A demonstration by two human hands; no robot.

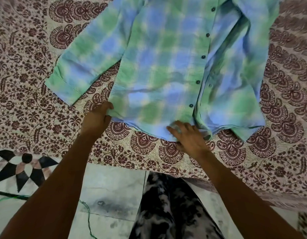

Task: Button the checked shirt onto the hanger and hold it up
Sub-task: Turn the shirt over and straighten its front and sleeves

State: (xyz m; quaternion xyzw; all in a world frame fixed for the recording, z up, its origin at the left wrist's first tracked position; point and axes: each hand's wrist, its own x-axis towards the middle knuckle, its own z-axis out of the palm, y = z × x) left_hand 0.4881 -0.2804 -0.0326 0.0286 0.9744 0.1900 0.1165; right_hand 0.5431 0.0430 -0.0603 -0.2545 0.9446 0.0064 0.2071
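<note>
Your left hand pinches the hem corner of the blue-and-green checked cotton shirt spread on the maroon-patterned bedsheet, while your right hand grips its hem middle.

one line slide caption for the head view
Both hands, left hand and right hand, hold the checked shirt hem on a printed bedsheet.
</note>
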